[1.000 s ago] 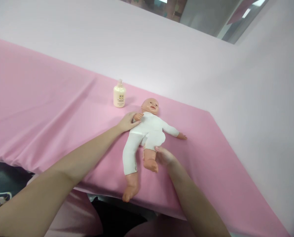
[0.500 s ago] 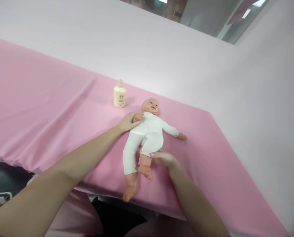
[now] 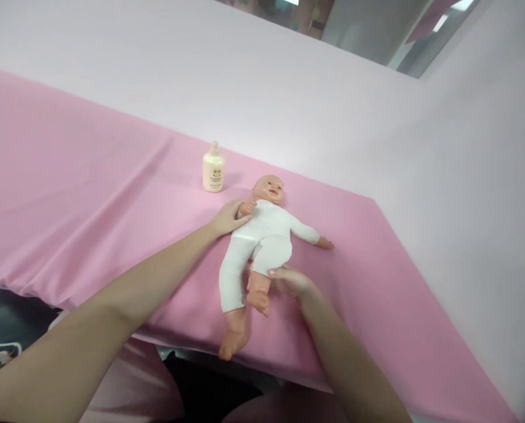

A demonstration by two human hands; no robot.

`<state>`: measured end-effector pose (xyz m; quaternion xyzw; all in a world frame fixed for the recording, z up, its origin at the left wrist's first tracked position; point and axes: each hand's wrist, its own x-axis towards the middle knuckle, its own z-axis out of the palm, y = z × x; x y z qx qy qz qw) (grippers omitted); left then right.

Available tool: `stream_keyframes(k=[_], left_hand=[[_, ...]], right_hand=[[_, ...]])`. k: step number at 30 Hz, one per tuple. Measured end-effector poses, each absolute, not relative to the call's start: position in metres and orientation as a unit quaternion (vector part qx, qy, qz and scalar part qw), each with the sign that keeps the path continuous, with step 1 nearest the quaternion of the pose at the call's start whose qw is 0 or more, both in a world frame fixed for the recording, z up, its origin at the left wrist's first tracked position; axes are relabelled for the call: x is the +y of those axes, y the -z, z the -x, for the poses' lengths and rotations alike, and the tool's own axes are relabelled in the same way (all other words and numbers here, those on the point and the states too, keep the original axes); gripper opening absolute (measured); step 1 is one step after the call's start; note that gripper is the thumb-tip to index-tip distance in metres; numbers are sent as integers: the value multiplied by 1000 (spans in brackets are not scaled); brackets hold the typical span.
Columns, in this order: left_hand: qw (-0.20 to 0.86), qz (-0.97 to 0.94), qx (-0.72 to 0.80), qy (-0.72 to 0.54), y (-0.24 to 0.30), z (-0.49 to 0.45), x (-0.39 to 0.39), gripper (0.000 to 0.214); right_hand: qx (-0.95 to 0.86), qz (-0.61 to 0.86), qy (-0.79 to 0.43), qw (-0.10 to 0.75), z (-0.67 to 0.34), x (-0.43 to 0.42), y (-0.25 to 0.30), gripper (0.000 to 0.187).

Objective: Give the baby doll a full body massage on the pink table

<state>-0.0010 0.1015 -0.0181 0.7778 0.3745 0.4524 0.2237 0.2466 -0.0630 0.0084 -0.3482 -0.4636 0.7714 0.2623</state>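
Since a second ago, the bent leg (image 3: 272, 252) of the doll (image 3: 269, 218) has come down and swung left, with the right hand (image 3: 291, 281) shifting along with it. From the left, folds run across the pink cloth (image 3: 90, 176) covering the surface. Next stands a bottle (image 3: 213, 174), upright, cream-coloured, near the doll's head. Just below it, the left hand (image 3: 227, 220) grasps the doll's near arm, the doll's hand showing between thumb and fingers. On its back in the middle of the cloth lies the doll, dressed in white, its straight leg (image 3: 233, 282) towards the front edge. At its right, the right hand grips the bent leg, thumb at the hem, fingers partly hidden. Beyond, the other arm (image 3: 303, 228) stretches out.
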Motion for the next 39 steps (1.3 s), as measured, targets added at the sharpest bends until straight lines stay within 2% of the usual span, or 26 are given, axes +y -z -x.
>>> stream_keyframes(k=[10, 16, 23, 27, 34, 39], left_hand=[[231, -780, 364, -454, 17, 1, 100, 47], [224, -780, 359, -462, 18, 1, 102, 45], [224, -782, 363, -454, 19, 2, 105, 46], [222, -788, 358, -449, 20, 2, 105, 47], [220, -787, 362, -448, 17, 1, 103, 48], [224, -785, 360, -450, 17, 1, 103, 46]], right_hand=[[-597, 381, -685, 171, -244, -65, -22, 65], [-604, 373, -682, 177, -244, -65, -21, 68], [-620, 328, -685, 196, -250, -60, -10, 57], [-630, 271, -699, 204, -249, -58, -8, 58], [-644, 249, -708, 146, -250, -53, -3, 66], [-646, 263, -702, 141, -249, -53, -6, 66]])
